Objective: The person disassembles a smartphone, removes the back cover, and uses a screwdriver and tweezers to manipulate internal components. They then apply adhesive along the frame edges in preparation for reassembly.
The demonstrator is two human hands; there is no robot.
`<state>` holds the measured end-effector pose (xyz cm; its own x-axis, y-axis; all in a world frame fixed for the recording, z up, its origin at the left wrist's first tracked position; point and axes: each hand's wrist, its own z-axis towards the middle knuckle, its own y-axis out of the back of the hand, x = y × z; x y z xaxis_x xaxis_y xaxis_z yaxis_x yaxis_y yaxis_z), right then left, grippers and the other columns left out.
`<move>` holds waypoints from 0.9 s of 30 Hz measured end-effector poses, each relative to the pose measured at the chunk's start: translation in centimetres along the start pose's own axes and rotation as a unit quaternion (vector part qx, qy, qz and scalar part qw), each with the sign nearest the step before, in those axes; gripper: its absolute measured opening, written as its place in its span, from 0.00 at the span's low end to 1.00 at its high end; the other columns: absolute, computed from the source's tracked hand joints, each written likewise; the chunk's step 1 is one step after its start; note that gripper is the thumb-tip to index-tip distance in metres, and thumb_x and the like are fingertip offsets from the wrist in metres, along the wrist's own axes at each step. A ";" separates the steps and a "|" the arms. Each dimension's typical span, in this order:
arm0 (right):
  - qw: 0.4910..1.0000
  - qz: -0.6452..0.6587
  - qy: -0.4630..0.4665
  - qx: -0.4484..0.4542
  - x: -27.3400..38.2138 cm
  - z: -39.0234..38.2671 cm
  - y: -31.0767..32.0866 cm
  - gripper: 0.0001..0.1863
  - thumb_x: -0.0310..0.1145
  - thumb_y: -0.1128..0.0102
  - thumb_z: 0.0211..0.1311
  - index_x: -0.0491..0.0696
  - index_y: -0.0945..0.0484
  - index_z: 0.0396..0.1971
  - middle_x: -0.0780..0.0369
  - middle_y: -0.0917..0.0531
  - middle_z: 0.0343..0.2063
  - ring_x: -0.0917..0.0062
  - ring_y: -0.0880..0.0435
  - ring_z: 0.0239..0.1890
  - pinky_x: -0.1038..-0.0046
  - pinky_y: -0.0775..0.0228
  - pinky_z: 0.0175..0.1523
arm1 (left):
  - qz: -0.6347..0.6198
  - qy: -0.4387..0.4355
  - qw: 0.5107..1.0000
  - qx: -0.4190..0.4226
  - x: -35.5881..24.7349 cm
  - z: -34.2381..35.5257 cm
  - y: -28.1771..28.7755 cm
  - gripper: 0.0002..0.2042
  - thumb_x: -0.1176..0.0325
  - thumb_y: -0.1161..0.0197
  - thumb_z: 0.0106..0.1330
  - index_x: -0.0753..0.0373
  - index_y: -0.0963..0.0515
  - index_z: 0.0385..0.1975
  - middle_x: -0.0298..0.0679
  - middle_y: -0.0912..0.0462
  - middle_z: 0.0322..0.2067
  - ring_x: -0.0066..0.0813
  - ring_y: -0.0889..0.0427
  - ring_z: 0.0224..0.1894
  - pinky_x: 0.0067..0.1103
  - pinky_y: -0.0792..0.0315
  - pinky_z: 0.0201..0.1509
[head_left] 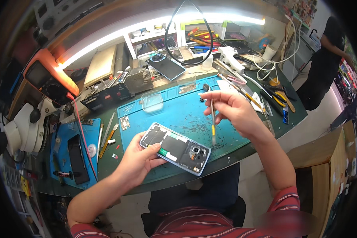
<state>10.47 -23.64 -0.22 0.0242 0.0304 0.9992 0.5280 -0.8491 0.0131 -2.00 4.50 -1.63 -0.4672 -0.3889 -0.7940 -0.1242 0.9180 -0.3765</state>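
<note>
The phone [174, 146], its inner parts exposed, is tilted above the near edge of the blue mat [166, 119], clamped in the left hand [141, 158], thumb on top and fingers beneath. The right hand [229, 108] is raised over the mat, wrist bent inward, fingers closed around a thin tool [213, 130] that points down. A clear box [152, 104] sits near the mat's far edge; a dark phone [78, 159] lies at left on the table [110, 168]. A black cable loop [211, 31] partly blocks the view of the pliers [200, 41] behind.
</note>
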 end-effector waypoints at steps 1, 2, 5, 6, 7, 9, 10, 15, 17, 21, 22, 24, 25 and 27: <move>0.999 0.039 -0.005 0.009 -0.3 -0.6 -0.4 0.20 0.23 0.54 0.75 0.39 0.23 0.63 0.59 0.18 0.51 0.74 0.14 0.52 0.76 0.20 0.48 | -0.012 -0.016 1.000 -0.007 0.3 -0.4 -0.5 0.22 0.76 0.40 0.76 0.65 0.40 0.65 0.46 0.23 0.58 0.39 0.18 0.60 0.39 0.17 0.61; 0.997 0.078 -0.009 0.019 -0.5 -1.0 -0.6 0.21 0.22 0.54 0.75 0.38 0.24 0.64 0.59 0.18 0.51 0.73 0.14 0.54 0.75 0.20 0.49 | -0.024 -0.032 0.999 -0.014 0.5 -0.8 -0.8 0.23 0.75 0.40 0.76 0.65 0.41 0.66 0.46 0.23 0.59 0.39 0.20 0.61 0.38 0.18 0.62; 0.994 0.091 -0.016 0.058 -1.6 -0.9 -0.7 0.22 0.24 0.46 0.75 0.38 0.27 0.66 0.63 0.20 0.49 0.76 0.16 0.53 0.74 0.21 0.56 | 0.006 -0.006 1.000 -0.023 0.7 -1.6 -0.1 0.27 0.73 0.40 0.76 0.67 0.43 0.71 0.45 0.24 0.59 0.36 0.23 0.64 0.35 0.20 0.63; 0.992 0.104 -0.001 0.066 -2.1 -1.0 -0.8 0.22 0.25 0.45 0.75 0.38 0.26 0.66 0.65 0.20 0.47 0.78 0.16 0.49 0.75 0.22 0.55 | 0.085 -0.020 0.996 -0.006 0.4 -2.3 0.3 0.29 0.73 0.39 0.76 0.68 0.44 0.72 0.45 0.25 0.59 0.36 0.23 0.64 0.34 0.20 0.63; 0.996 0.083 0.002 0.038 -2.0 -1.2 -1.3 0.22 0.37 0.43 0.79 0.39 0.24 0.64 0.68 0.22 0.40 0.83 0.20 0.43 0.78 0.25 0.51 | 0.164 -0.032 0.986 0.013 -0.1 -3.1 0.9 0.30 0.72 0.38 0.75 0.69 0.44 0.73 0.45 0.26 0.59 0.35 0.23 0.63 0.32 0.20 0.62; 0.996 0.011 0.014 0.092 -1.4 -0.9 -0.9 0.25 0.45 0.46 0.81 0.39 0.23 0.62 0.69 0.22 0.37 0.85 0.21 0.41 0.80 0.28 0.48 | 0.386 -0.070 0.920 0.004 -0.9 -4.5 2.6 0.32 0.72 0.35 0.73 0.72 0.41 0.73 0.46 0.30 0.59 0.33 0.22 0.58 0.27 0.19 0.57; 0.992 -0.025 0.021 0.123 -1.5 -0.5 -0.9 0.28 0.49 0.47 0.82 0.39 0.22 0.62 0.69 0.22 0.35 0.85 0.22 0.40 0.81 0.29 0.47 | 0.434 -0.063 0.898 0.010 -1.4 -4.8 2.9 0.32 0.72 0.34 0.72 0.73 0.39 0.72 0.47 0.31 0.59 0.32 0.22 0.57 0.26 0.19 0.55; 0.965 -0.183 0.103 0.158 -2.0 1.3 -2.1 0.19 0.45 0.45 0.80 0.44 0.14 0.43 0.60 0.13 0.35 0.75 0.14 0.38 0.74 0.25 0.41 | 0.612 -0.176 0.771 -0.015 -2.7 -4.4 2.1 0.28 0.74 0.29 0.65 0.71 0.29 0.64 0.49 0.26 0.54 0.41 0.21 0.52 0.29 0.24 0.52; 0.967 -0.168 0.087 0.169 -2.0 1.5 -2.4 0.14 0.40 0.37 0.74 0.44 0.14 0.40 0.59 0.12 0.35 0.71 0.12 0.38 0.72 0.23 0.41 | 0.611 -0.289 0.735 -0.052 -1.6 -2.9 2.1 0.25 0.75 0.27 0.59 0.67 0.23 0.58 0.47 0.20 0.49 0.49 0.21 0.50 0.34 0.27 0.56; 0.943 -0.192 0.196 0.187 -3.9 2.0 -2.4 0.11 0.33 0.25 0.62 0.44 0.13 0.40 0.58 0.11 0.36 0.65 0.11 0.38 0.69 0.19 0.41 | 0.639 -0.375 0.671 -0.027 -0.8 -0.4 0.6 0.22 0.74 0.25 0.56 0.65 0.19 0.53 0.42 0.17 0.48 0.44 0.19 0.50 0.35 0.28 0.56; 0.941 -0.188 0.211 0.187 -4.2 2.1 -2.4 0.11 0.32 0.24 0.61 0.45 0.13 0.40 0.59 0.11 0.37 0.65 0.10 0.39 0.69 0.18 0.42 | 0.643 -0.376 0.667 -0.023 -0.7 0.1 0.5 0.23 0.75 0.25 0.56 0.65 0.19 0.53 0.42 0.17 0.49 0.44 0.19 0.51 0.35 0.27 0.56; 0.934 -0.198 0.227 0.194 -4.4 2.1 -2.3 0.13 0.30 0.22 0.58 0.44 0.13 0.42 0.58 0.11 0.38 0.65 0.10 0.39 0.70 0.17 0.42 | 0.650 -0.377 0.659 -0.012 -0.6 0.8 0.4 0.24 0.76 0.24 0.55 0.64 0.20 0.54 0.43 0.17 0.51 0.44 0.19 0.53 0.35 0.27 0.57; 0.931 -0.202 0.233 0.195 -4.3 2.0 -2.2 0.14 0.28 0.22 0.58 0.43 0.13 0.43 0.57 0.11 0.39 0.66 0.09 0.39 0.71 0.17 0.42 | 0.642 -0.380 0.666 -0.014 -0.6 1.1 0.3 0.24 0.76 0.24 0.54 0.64 0.19 0.54 0.42 0.17 0.51 0.45 0.19 0.53 0.35 0.27 0.57; 0.927 -0.209 0.242 0.199 -4.0 2.0 -2.3 0.13 0.25 0.23 0.58 0.43 0.12 0.43 0.56 0.10 0.40 0.66 0.09 0.39 0.72 0.17 0.42 | 0.636 -0.371 0.676 -0.017 -0.4 1.3 0.5 0.24 0.76 0.24 0.54 0.65 0.20 0.53 0.43 0.17 0.51 0.45 0.19 0.53 0.36 0.27 0.56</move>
<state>10.86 -20.75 -4.34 -0.5850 -0.0088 0.8110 0.6790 -0.5522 0.4838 -0.72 5.04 -2.15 0.3516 0.7973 -0.4907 -0.0609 0.5425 0.8378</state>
